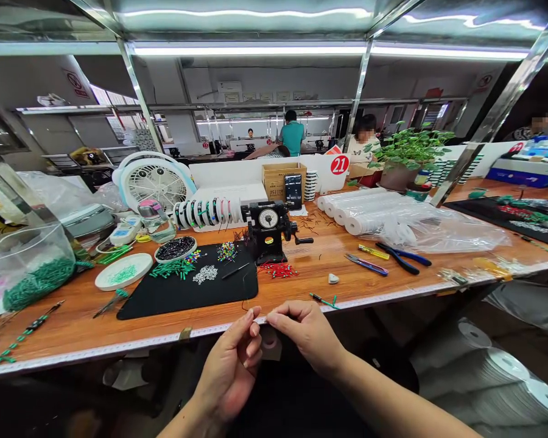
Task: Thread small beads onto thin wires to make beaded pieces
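And there they were, right at the front edge of the wooden workbench (73, 328): the left hand (228, 371) and the right hand (305, 334) closed to narrow pinches on a thin wire (261, 319) (too fine to make out its ends), its long axis running roughly sideways, along that edge. The fingertips hung just over the rim, with the black mat (164, 307) up to the left, a green-tipped piece (323, 300) just to the right and open wood stretching toward the pliers (399, 258).
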### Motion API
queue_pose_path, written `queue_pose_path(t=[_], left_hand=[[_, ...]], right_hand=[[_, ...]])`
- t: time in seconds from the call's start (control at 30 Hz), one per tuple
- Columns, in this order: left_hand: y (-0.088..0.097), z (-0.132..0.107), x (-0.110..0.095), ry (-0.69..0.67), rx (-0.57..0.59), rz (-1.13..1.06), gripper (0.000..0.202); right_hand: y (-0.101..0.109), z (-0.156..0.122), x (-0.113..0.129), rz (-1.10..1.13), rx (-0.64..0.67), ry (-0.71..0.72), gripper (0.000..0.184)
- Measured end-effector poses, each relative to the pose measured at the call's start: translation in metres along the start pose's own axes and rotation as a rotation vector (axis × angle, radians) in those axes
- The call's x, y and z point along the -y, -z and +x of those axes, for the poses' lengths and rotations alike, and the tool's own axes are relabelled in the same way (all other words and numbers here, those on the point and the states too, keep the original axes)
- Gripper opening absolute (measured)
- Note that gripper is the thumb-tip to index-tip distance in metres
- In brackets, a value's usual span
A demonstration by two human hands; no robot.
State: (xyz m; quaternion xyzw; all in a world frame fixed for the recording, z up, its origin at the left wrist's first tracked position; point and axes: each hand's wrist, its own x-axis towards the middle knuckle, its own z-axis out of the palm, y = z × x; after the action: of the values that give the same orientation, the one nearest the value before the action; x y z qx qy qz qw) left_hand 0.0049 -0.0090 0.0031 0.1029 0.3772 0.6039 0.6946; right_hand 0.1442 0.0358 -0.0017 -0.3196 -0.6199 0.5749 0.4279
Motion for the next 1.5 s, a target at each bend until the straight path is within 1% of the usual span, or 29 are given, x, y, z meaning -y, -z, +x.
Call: queue_pose_path(t=[0.1, 0.2, 0.3, 0.37, 0.53, 0.73, 0.9, 1.27, 1.43, 1.5], left_hand=[[0.003, 0.001, 0.002, 0.047, 0.035, -0.042, 0.014], [0.005, 0.003, 0.002, 0.083, 0.065, -0.089, 0.014], [0.005, 0.003, 0.002, 0.092, 0.084, -0.120, 0.013], [0.004, 0.003, 0.002, 0.091, 0.079, -0.127, 0.011], [0.004, 0.002, 0.003, 0.091, 0.089, -0.129, 0.010], [0.004, 0.002, 0.004, 0.092, 0.106, -0.104, 0.007], [0.005, 0.003, 0.006, 0.089, 0.131, -0.087, 0.010], [0.002, 0.005, 0.005, 0.095, 0.082, -0.091, 0.010], [0.003, 0.004, 0.006, 0.089, 0.126, -0.080, 0.012], [0.003, 0.003, 0.009, 0.078, 0.125, -0.058, 0.015]], right_hand=[[-0.007, -0.004, -0.003, -0.141, -0.061, 0.076, 0.022], [-0.013, -0.007, -0.005, -0.331, -0.161, 0.243, 0.018], [-0.016, -0.010, -0.006, -0.401, -0.171, 0.390, 0.017], [-0.017, -0.011, -0.007, -0.407, -0.160, 0.423, 0.018], [-0.017, -0.012, -0.009, -0.408, -0.162, 0.425, 0.017], [-0.016, -0.011, -0.011, -0.411, -0.173, 0.394, 0.018], [-0.016, -0.011, -0.010, -0.399, -0.171, 0.393, 0.019], [-0.015, -0.011, -0.010, -0.424, -0.175, 0.403, 0.019], [-0.015, -0.013, -0.009, -0.412, -0.174, 0.393, 0.020], [-0.015, -0.013, -0.009, -0.403, -0.161, 0.385, 0.020]])
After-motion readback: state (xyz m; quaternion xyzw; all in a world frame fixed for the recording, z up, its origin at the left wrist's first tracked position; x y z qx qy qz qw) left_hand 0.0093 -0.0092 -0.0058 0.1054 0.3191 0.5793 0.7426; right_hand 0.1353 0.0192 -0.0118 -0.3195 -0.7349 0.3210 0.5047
